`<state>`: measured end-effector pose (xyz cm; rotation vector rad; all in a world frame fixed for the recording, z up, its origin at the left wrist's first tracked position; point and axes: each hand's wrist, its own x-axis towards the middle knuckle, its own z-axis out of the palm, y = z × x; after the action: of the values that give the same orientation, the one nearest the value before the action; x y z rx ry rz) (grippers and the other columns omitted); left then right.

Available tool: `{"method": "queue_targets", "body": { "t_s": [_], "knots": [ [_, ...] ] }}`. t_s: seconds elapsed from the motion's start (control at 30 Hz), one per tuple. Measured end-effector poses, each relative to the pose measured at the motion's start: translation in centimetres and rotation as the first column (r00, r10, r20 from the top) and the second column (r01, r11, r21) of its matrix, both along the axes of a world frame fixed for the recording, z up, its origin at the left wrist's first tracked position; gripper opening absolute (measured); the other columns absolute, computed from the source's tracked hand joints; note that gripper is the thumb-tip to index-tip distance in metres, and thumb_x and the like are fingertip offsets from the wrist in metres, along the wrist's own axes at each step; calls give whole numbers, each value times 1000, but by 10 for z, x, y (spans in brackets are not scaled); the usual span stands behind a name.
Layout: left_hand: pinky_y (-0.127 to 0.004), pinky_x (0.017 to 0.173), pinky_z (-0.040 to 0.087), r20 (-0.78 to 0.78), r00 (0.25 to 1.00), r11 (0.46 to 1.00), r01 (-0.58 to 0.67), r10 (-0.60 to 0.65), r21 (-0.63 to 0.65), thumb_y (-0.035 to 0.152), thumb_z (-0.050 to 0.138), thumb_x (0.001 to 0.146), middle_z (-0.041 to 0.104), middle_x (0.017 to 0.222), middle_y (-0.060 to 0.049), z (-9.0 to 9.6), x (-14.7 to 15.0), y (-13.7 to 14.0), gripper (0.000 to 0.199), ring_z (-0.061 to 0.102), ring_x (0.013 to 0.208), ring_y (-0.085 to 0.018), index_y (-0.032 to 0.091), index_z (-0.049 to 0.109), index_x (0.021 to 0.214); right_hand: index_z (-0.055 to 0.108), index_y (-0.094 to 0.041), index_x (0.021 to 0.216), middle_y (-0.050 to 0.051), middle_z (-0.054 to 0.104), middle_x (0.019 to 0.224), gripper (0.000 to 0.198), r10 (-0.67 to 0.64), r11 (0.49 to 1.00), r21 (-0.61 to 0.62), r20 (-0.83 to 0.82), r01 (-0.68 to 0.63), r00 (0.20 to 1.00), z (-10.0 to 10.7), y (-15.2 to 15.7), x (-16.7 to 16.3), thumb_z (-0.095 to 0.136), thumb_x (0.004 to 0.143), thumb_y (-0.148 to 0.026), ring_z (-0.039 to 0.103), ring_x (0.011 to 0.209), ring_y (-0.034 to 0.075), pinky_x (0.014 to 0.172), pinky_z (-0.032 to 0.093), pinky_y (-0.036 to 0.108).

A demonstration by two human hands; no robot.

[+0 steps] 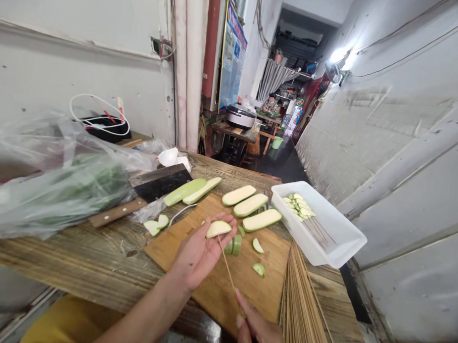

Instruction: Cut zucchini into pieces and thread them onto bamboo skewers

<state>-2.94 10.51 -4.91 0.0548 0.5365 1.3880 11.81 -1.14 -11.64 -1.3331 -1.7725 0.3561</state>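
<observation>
Left hand (202, 251) holds a slice (218, 229) in curled fingers above the board (252, 299); right hand (258, 330) pinches a stick (228, 266), tip at it! Tub (336, 221): skewered pieces (300, 205). Bag (63, 140): greens (95, 180)!

The skewer (226, 265) is probably bamboo, the board (267, 292) smooth wood, the tray (342, 232) plastic

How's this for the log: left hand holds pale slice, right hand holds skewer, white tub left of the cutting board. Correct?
One error: in the head view, the white tub is right of the cutting board. Left hand holding pale slice, right hand holding skewer: fine.
</observation>
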Motion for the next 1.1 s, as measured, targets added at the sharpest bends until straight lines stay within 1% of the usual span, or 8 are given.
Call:
{"method": "queue_targets", "body": {
  "t_s": [0.07,0.13,0.3,0.4,0.5,0.67,0.8,1.1],
  "knots": [
    [-42,90,52,-5,1000,1000,9,-9,-2,16,41,89,65,104,-18,-1,0,0,26,61,103,-25,8,60,105,71,-13,107,7,76,78,38,1,1000,14,-16,-1,1000,0,0,-1,42,91,-32,71,60,12,70,52,12],
    [-42,90,51,-22,1000,1000,17,-17,1,16,42,89,65,106,-19,-2,0,0,26,61,104,-26,8,60,106,71,-14,108,6,76,80,38,6,1000,8,-27,-6,1000,1,0,-2,42,91,-31,72,65,12,74,51,12],
    [-42,92,50,-76,997,999,1,2,32,15,43,88,65,103,-18,-1,0,-2,24,61,103,-25,6,61,102,71,-11,107,7,75,76,39,9,1000,1,-51,-9,999,3,-1,-3,41,91,-30,70,54,11,67,52,11],
    [-41,92,50,-84,996,999,-8,12,39,15,42,88,66,101,-17,1,0,-2,25,62,101,-24,7,61,103,72,-12,106,5,73,64,39,-14,1000,-15,-39,13,999,4,-2,-3,41,91,-32,65,43,10,60,52,11],
    [-41,91,51,-86,996,999,-12,15,32,15,41,89,67,100,-17,3,1,-1,26,62,101,-24,8,61,104,72,-16,107,2,70,55,37,-25,1000,-8,-16,25,1000,4,-3,-2,43,90,-32,68,47,12,60,53,12],
    [-41,90,51,-63,998,1000,-5,6,19,15,42,88,67,100,-17,5,1,-1,28,62,101,-25,8,60,108,71,-10,106,9,76,83,38,-16,1000,27,-4,16,1000,5,-2,-2,42,89,-28,73,71,16,79,51,19],
    [-41,90,52,-55,998,1000,-2,3,12,15,42,88,66,102,-18,5,2,-2,28,62,102,-25,7,60,109,72,-12,106,10,74,93,35,-29,999,45,21,28,999,3,-3,-1,45,88,-28,73,76,15,82,48,17],
    [-40,89,52,-64,998,1000,4,-4,10,15,41,89,66,101,-18,7,1,-3,29,62,101,-25,7,58,111,72,-17,106,6,75,89,33,-50,998,52,58,47,997,4,-5,1,48,86,-27,72,81,16,77,51,14]
  ]
}}
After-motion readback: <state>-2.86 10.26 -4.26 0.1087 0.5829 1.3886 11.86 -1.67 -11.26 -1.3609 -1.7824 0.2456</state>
